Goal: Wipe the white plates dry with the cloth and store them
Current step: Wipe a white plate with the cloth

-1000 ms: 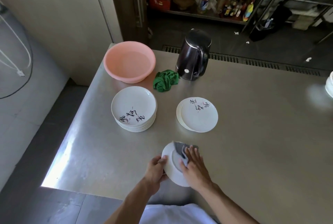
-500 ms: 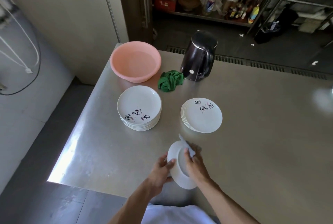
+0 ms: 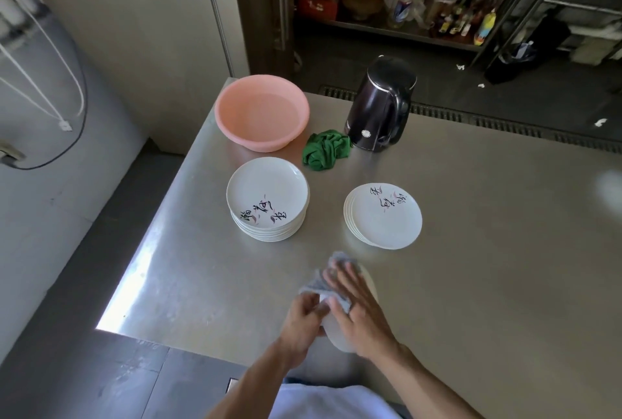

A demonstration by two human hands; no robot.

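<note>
At the bench (image 3: 488,284) front edge, right hand (image 3: 356,312) fingers have spread flat, pressing the cloth (image 3: 319,280) on the plate (image 3: 338,339); left hand (image 3: 303,321) fingers pinch its rim.

We record a steel table (image 3: 471,250) running from centre to 4 o'clock, with bright glare (image 3: 134,277) on its edge at 8 o'clock. A pale wall (image 3: 134,31) stands at 10 o'clock, and cables (image 3: 82,98) hang at 9. At 1 o'clock, cluttered metal shelving (image 3: 404,35) stands over a dark floor (image 3: 336,65) and drain grating (image 3: 498,124).
</note>
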